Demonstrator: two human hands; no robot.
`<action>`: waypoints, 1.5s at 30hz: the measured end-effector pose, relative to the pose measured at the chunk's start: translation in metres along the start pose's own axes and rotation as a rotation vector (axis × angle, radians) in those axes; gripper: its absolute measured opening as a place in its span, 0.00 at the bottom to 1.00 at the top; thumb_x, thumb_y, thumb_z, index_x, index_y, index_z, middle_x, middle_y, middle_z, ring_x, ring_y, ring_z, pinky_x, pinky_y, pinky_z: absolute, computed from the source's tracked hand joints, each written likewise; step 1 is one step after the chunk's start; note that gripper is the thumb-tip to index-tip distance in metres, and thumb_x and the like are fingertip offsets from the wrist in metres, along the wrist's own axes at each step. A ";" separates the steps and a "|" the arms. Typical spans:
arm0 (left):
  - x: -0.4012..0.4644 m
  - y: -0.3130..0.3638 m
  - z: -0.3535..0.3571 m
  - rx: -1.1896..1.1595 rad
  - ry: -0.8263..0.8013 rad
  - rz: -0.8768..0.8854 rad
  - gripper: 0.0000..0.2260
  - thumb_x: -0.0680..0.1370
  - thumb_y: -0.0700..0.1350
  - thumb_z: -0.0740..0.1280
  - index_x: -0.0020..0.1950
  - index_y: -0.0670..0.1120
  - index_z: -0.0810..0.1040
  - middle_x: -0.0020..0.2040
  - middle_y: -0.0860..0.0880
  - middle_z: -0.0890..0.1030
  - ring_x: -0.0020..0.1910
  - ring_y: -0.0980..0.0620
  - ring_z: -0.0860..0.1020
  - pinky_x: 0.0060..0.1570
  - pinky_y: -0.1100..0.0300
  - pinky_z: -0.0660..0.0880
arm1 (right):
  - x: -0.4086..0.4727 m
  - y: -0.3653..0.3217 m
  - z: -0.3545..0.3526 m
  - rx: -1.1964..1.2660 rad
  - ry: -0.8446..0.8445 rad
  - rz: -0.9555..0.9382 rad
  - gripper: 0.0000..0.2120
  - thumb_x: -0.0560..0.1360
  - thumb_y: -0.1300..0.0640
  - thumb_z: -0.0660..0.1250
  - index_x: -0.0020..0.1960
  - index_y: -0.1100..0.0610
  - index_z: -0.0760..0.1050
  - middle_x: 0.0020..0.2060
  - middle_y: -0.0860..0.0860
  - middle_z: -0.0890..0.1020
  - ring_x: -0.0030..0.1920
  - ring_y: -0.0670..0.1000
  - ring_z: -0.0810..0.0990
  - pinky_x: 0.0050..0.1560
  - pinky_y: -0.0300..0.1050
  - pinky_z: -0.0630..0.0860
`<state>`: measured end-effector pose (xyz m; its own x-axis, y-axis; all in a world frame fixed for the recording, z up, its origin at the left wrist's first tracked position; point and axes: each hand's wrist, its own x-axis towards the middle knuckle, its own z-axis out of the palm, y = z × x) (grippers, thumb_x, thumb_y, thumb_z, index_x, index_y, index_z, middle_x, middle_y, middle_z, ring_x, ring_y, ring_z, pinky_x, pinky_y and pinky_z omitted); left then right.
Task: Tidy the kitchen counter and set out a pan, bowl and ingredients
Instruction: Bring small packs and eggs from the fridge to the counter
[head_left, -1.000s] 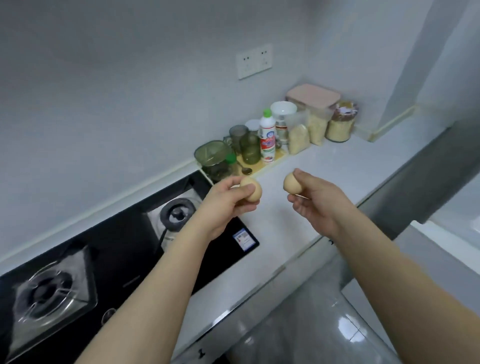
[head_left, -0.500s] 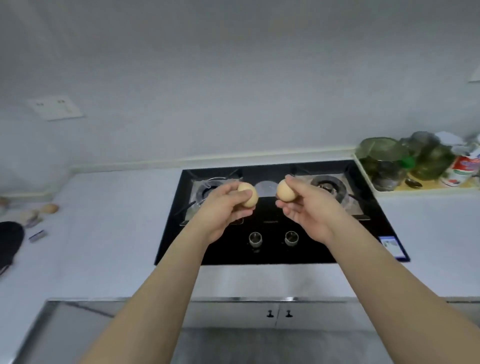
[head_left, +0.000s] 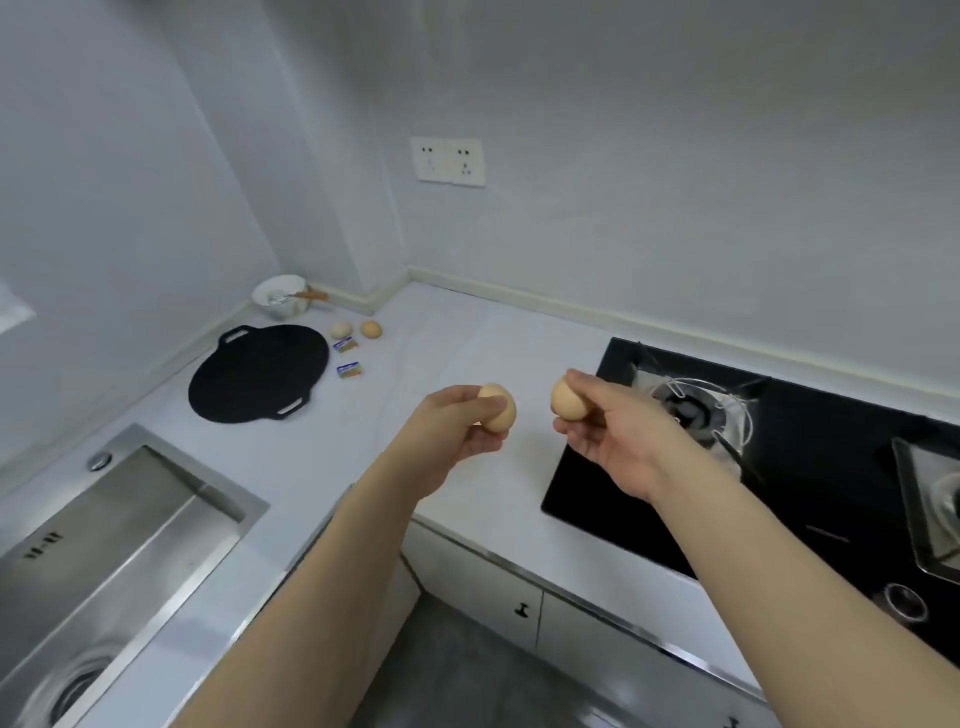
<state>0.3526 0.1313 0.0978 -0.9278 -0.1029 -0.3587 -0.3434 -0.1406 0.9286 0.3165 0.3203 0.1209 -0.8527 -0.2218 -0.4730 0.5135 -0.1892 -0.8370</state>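
My left hand (head_left: 452, 436) is shut on a tan egg (head_left: 500, 408), held above the white counter (head_left: 415, 364). My right hand (head_left: 613, 431) is shut on a second tan egg (head_left: 567, 399), just left of the black stove top (head_left: 810, 457). Far off in the corner lies a flat black pan (head_left: 260, 371) with two handles. Behind it stands a white bowl (head_left: 278, 296) holding a whisk with a wooden handle. A pale egg (head_left: 341, 329) and a brown egg (head_left: 371, 328) rest on the counter beside the bowl. Two small wrapped packets (head_left: 347, 357) lie next to the pan.
A steel sink (head_left: 104, 551) is set into the counter at the lower left. The stove's left burner (head_left: 691, 410) is just past my right hand. A double wall socket (head_left: 449, 161) sits above the counter. Cabinet doors (head_left: 519, 597) and dark floor are below.
My view has swung left, from the jars past the stove to the corner with the pan and bowl. Both hands have kept hold of their eggs throughout.
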 end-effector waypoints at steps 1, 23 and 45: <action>0.001 0.001 -0.011 -0.010 0.029 -0.003 0.10 0.78 0.42 0.69 0.57 0.40 0.78 0.49 0.42 0.82 0.46 0.46 0.81 0.53 0.54 0.80 | 0.005 0.000 0.011 -0.014 -0.016 0.004 0.13 0.75 0.52 0.70 0.54 0.60 0.77 0.40 0.56 0.81 0.36 0.51 0.80 0.31 0.37 0.75; 0.080 0.030 -0.158 -0.094 0.429 -0.048 0.07 0.78 0.42 0.68 0.55 0.42 0.79 0.45 0.45 0.82 0.42 0.48 0.80 0.48 0.55 0.78 | 0.172 -0.013 0.175 -0.213 -0.311 0.173 0.13 0.76 0.53 0.69 0.53 0.62 0.77 0.42 0.58 0.80 0.36 0.51 0.78 0.33 0.39 0.74; 0.274 0.023 -0.331 0.074 0.482 -0.191 0.06 0.77 0.43 0.69 0.52 0.48 0.78 0.47 0.45 0.82 0.43 0.50 0.80 0.45 0.57 0.78 | 0.380 0.041 0.293 -0.515 -0.168 0.178 0.11 0.74 0.56 0.71 0.54 0.59 0.76 0.39 0.53 0.80 0.34 0.48 0.76 0.33 0.38 0.74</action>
<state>0.1388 -0.2264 -0.0103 -0.6814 -0.5260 -0.5089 -0.5253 -0.1327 0.8405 0.0416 -0.0515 -0.0124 -0.7085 -0.3651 -0.6040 0.4990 0.3461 -0.7945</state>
